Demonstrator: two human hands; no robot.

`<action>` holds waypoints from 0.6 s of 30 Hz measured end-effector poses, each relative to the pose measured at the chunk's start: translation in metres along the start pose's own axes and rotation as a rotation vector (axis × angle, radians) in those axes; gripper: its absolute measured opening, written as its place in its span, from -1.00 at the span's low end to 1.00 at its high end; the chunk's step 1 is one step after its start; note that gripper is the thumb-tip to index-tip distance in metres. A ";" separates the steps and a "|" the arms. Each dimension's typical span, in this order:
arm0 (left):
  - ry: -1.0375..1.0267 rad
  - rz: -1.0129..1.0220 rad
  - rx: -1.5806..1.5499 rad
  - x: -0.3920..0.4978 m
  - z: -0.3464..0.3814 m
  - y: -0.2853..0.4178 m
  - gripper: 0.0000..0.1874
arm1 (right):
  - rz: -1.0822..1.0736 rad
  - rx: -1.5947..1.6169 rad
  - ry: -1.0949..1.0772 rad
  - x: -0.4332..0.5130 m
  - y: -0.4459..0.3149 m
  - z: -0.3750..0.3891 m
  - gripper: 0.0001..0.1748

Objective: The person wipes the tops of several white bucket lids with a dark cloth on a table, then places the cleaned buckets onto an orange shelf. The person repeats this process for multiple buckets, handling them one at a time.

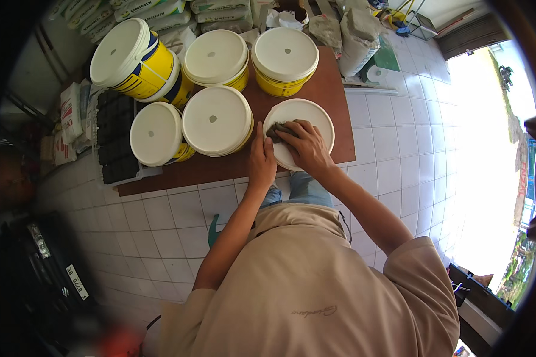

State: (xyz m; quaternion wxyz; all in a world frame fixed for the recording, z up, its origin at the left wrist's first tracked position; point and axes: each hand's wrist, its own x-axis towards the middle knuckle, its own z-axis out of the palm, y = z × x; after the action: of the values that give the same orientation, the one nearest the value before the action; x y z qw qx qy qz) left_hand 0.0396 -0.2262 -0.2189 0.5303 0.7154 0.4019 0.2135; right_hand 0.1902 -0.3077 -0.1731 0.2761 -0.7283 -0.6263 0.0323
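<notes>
A bucket with a white lid [315, 111] stands at the near right of a brown table [335, 89]. My right hand [307, 145] presses a dark grey cloth [277, 131] onto that lid. Against the bucket's left side rests my left hand [263, 156], its fingers together and pointing away from me. Just left of it is another lidded bucket [216, 129], with a small grey mark on its lid. Beyond my hands stands a yellow bucket [286, 82] with a similar mark. The side of the bucket under my hands is mostly hidden.
More lidded buckets [214, 56] stand to the left, including a tilted-looking one stacked on another [154, 73]. A clear bin of black items [116, 138] sits at the table's left end. Filled sacks [152, 13] are piled behind. A dark vehicle [44, 276] is at lower left.
</notes>
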 end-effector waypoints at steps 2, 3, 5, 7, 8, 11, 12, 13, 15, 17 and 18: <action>0.010 -0.010 -0.040 -0.001 0.001 0.001 -0.39 | 0.008 0.047 -0.175 -0.022 0.004 -0.022 -0.58; 0.019 -0.010 -0.069 0.000 0.001 0.001 -0.40 | -0.048 0.076 -0.214 -0.025 0.012 -0.034 -0.59; -0.028 -0.036 -0.041 0.000 -0.001 0.001 -0.38 | -0.091 0.123 -0.387 -0.024 0.022 -0.054 -0.61; -0.082 -0.059 -0.013 0.001 -0.006 0.001 -0.38 | -0.023 0.133 -0.390 -0.008 0.028 -0.060 -0.64; -0.091 -0.061 -0.020 0.002 -0.007 0.001 -0.38 | 0.016 0.114 -0.311 0.004 0.029 -0.055 -0.64; -0.105 -0.049 -0.057 0.005 -0.010 0.004 -0.38 | 0.045 0.090 0.005 0.032 0.024 -0.024 -0.65; -0.117 -0.050 -0.053 0.005 -0.012 0.005 -0.37 | 0.047 0.084 0.054 0.034 0.018 -0.013 -0.65; -0.133 -0.059 -0.056 0.006 -0.014 0.007 -0.37 | 0.089 0.066 0.053 0.034 0.015 -0.007 -0.65; -0.145 -0.090 -0.030 0.006 -0.016 0.011 -0.38 | 0.008 0.116 -0.021 0.015 0.013 -0.012 -0.66; -0.144 -0.122 -0.011 0.006 -0.017 0.014 -0.38 | -0.006 0.176 -0.249 -0.009 0.015 -0.034 -0.65; -0.141 -0.134 -0.002 0.006 -0.016 0.016 -0.38 | -0.005 0.164 -0.330 -0.017 0.017 -0.045 -0.64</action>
State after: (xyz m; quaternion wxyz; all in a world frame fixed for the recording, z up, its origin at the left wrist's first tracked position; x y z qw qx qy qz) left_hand 0.0366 -0.2139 -0.1993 0.5712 0.6996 0.4101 0.1271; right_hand 0.2195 -0.3408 -0.1481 0.2284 -0.6867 -0.6600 0.2017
